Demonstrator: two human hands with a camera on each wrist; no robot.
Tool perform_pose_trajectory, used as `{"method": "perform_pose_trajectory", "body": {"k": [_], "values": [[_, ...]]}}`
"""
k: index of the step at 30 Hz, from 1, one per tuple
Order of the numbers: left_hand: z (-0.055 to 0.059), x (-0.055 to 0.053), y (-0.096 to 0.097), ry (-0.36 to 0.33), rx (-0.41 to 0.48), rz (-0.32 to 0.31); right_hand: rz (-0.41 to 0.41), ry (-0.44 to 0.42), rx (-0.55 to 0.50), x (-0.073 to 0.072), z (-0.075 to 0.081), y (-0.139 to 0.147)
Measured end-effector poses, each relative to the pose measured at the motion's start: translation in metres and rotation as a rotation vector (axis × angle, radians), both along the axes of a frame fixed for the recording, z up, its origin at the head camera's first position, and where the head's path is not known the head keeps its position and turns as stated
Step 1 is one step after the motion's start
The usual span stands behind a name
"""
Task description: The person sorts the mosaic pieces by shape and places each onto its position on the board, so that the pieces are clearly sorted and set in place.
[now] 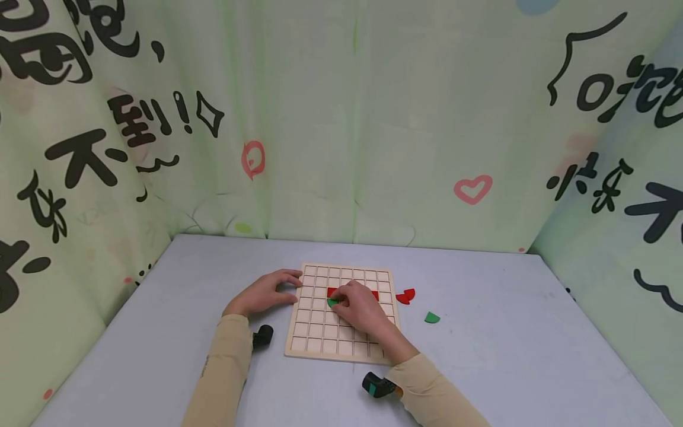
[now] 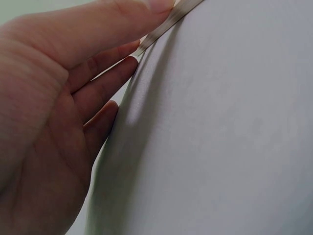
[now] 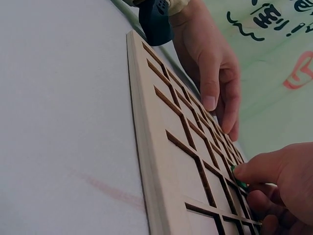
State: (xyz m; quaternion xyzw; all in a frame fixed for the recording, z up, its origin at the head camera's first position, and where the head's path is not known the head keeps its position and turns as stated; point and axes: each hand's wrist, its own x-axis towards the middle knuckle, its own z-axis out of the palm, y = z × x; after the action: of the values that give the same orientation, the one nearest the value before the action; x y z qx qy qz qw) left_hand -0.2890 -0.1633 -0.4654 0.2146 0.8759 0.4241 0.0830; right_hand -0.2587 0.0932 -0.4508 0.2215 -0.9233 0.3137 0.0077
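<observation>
Head view: a person's right hand (image 1: 363, 305) reaches across a wooden grid board (image 1: 315, 332), its thumb and fingertips closed in a pinch on a green piece (image 1: 332, 302) over the left half of the squares. The green piece sits at the very tips of that grip, on the side away from the wrist, just on the person's side of a red piece (image 1: 331, 292) at the left end of a row; another red piece (image 1: 375, 295) shows past the knuckles to the right. That closeness of green to red, square beside square, looks like the relation the coming move turns on. Fingers cover most of the green piece, so its long axis cannot be told, nor whether it is fully seated; the right wrist view shows only a sliver of green (image 3: 238, 177) under the thumb. The left hand (image 1: 264, 292), fingers extended and loosely parted, touches the board's left edge, grasping no piece and seemingly steadying the board. Off the right edge lie loose red pieces (image 1: 405, 296) and, farther out, a loose green piece (image 1: 432, 318), both nearer the right hand.
</observation>
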Motion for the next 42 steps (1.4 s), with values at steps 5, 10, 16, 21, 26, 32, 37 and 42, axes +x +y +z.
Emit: {"method": "perform_pose_trajectory", "body": {"k": [5, 10, 16, 21, 26, 32, 37, 42], "values": [[0.001, 0.000, 0.001, -0.002, 0.003, 0.001, 0.004, 0.020, -0.002, 0.000, 0.000, 0.001], [0.002, 0.000, 0.001, -0.001, 0.001, -0.004, 0.001, 0.026, 0.003, -0.001, -0.001, 0.001], [0.002, 0.000, 0.001, -0.009, 0.004, 0.002, -0.006, 0.034, 0.000, 0.000, -0.001, 0.001], [0.002, 0.000, 0.002, -0.006, -0.004, 0.003, -0.010, 0.037, -0.007, 0.000, -0.002, 0.002], [0.001, 0.000, 0.001, -0.007, -0.017, 0.009, -0.026, 0.037, -0.013, 0.000, -0.002, 0.004], [0.000, -0.001, 0.001, -0.019, -0.024, 0.022, -0.034, 0.034, -0.048, 0.000, 0.000, 0.009], [-0.001, -0.001, 0.001, -0.020, -0.025, 0.027, -0.036, 0.016, -0.055, 0.000, 0.001, 0.011], [0.000, 0.000, 0.002, -0.028, -0.025, 0.029, -0.044, 0.024, -0.062, 0.003, 0.002, 0.016]]}}
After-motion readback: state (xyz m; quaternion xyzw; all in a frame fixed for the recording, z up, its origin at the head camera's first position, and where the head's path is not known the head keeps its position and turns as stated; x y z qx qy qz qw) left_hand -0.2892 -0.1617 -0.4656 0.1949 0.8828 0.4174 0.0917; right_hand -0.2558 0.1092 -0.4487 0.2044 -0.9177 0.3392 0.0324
